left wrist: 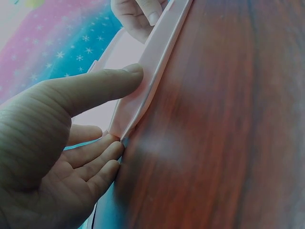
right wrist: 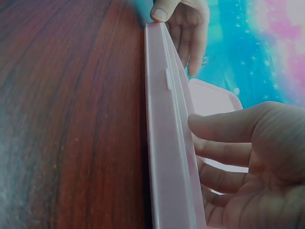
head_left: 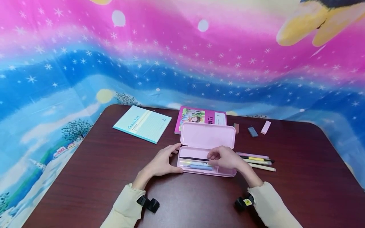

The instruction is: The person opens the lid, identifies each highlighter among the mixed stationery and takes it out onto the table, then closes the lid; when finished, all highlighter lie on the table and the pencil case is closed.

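Observation:
A pink pencil case [head_left: 207,136] lies on the table with its lid raised at the back. Inside are a black pen [head_left: 194,158], a yellow-and-white pen [head_left: 196,162] and blue pens [head_left: 196,167]. My left hand [head_left: 162,161] grips the case's left end, thumb against the front wall [left wrist: 138,98], fingers around the end corner. My right hand [head_left: 225,157] reaches over the case's right half, fingers bent down inside by the pen ends. In the right wrist view, the case wall [right wrist: 169,119] partly hides those fingertips; I cannot tell whether they pinch a pen.
Several pens and markers [head_left: 258,159] lie right of the case, partly behind my right wrist. Behind it are a pink picture-covered book [head_left: 196,115] and a small brown block [head_left: 236,128]. A grey eraser-like block [head_left: 252,131] and pink one [head_left: 265,127] sit back right, a light-blue notebook [head_left: 142,124] back left.

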`<move>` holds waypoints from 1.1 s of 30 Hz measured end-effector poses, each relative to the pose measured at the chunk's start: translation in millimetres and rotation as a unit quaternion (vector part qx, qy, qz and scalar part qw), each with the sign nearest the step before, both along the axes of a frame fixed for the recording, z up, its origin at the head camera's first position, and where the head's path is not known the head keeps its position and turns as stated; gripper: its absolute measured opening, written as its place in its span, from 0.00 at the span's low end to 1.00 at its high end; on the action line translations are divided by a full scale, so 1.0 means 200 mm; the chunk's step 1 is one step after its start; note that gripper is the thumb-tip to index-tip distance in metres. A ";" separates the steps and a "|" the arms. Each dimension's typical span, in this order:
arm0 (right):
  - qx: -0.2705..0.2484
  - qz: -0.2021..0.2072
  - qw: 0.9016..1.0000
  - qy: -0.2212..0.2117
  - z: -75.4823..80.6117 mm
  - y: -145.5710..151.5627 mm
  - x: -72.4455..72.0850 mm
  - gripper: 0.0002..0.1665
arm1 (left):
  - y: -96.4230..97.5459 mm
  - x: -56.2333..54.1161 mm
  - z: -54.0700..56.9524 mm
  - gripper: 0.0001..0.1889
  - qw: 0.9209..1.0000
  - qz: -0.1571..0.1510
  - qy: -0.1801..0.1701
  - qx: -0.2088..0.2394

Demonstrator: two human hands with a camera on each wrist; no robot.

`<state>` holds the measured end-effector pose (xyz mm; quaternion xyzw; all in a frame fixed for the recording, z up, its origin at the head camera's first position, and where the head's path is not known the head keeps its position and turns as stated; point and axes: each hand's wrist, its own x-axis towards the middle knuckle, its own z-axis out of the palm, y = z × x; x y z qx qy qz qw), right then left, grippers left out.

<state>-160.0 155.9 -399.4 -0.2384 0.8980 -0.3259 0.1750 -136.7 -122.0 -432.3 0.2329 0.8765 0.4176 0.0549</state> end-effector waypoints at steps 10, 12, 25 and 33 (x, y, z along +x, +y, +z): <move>0.027 0.019 0.999 0.007 0.03 -0.01 0.00 0.08 | 0.00 -0.01 -0.01 0.48 1.000 -0.001 0.013 0.003; 0.027 0.026 0.999 0.010 0.03 -0.01 0.00 0.08 | 0.00 -0.01 -0.01 0.48 1.000 -0.001 0.012 0.004; 0.021 -0.007 0.999 0.030 0.04 0.01 0.02 0.11 | 0.00 0.00 -0.01 0.48 1.000 0.000 0.009 0.003; -0.015 -0.031 0.997 0.063 0.06 0.05 0.03 0.06 | 0.00 -0.01 -0.01 0.48 1.000 0.002 0.011 -0.002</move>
